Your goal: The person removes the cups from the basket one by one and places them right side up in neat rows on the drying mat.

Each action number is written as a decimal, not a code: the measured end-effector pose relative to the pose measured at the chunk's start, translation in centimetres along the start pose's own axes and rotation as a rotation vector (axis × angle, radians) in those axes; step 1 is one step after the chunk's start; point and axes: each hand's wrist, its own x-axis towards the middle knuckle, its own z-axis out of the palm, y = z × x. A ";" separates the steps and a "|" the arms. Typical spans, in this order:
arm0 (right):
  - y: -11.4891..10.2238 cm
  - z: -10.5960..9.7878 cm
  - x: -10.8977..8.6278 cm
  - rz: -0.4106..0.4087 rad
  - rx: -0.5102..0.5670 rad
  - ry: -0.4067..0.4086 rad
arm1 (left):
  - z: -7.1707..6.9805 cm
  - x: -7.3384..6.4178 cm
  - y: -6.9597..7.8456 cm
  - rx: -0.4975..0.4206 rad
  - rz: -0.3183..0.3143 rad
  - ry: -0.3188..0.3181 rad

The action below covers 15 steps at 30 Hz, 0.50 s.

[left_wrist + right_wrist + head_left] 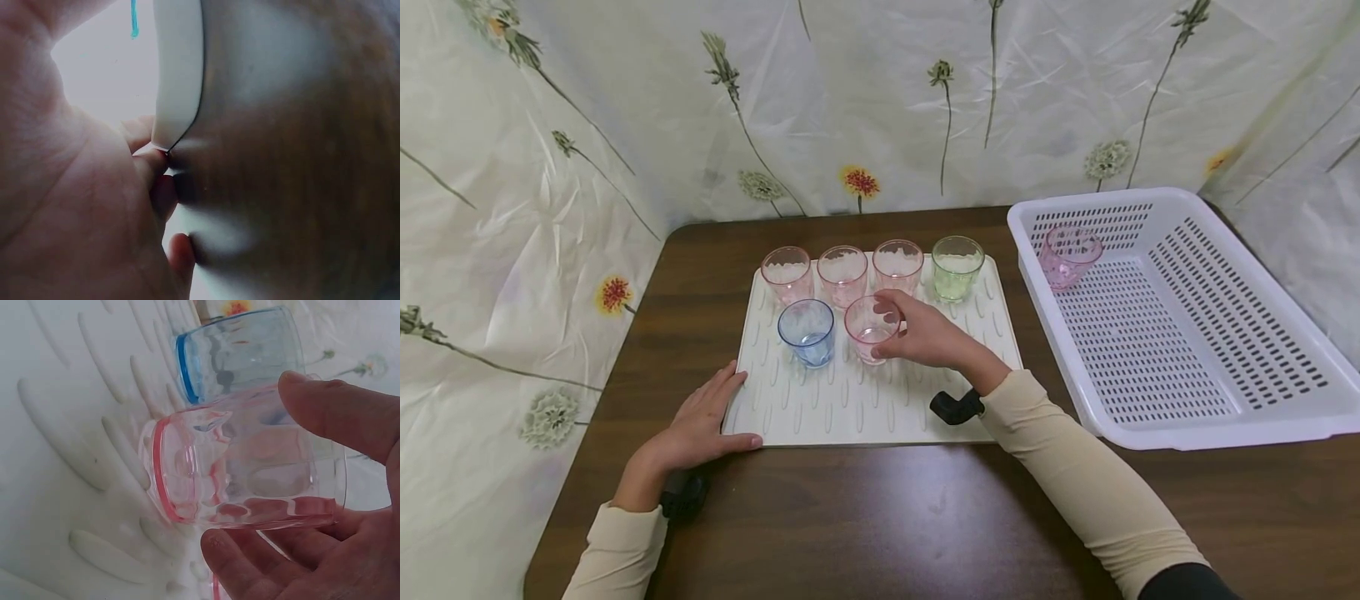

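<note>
My right hand (928, 335) holds a clear pink glass (868, 332) between thumb and fingers, in the front row on a white ridged drying mat (842, 421). In the right wrist view, this pink glass (250, 472) has its base at the mat, with a blue glass (240, 356) beside it. Behind stand three pink glasses and a green glass (957, 279) in a row. My left hand (703, 419) rests at the mat's left edge, fingers extended and thumb at the near corner. The left wrist view shows fingertips by the mat's edge (181, 75).
To the right, a white perforated plastic basket (1157, 429) has one pink glass (1067, 260) in its far left corner. Everything stands on a dark wooden table (880, 517). A flowered sheet (880, 108) hangs behind and at the sides.
</note>
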 end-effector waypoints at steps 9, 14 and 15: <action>-0.2 -0.1 0.2 -0.006 -0.034 0.016 | -0.2 0.1 -0.2 0.016 0.001 0.001; -0.1 -0.2 0.0 0.023 -0.013 -0.001 | -0.1 0.2 -0.2 0.012 0.000 -0.005; -0.1 -0.2 -0.1 0.027 -0.015 -0.002 | -0.1 0.2 -0.1 0.012 -0.001 -0.006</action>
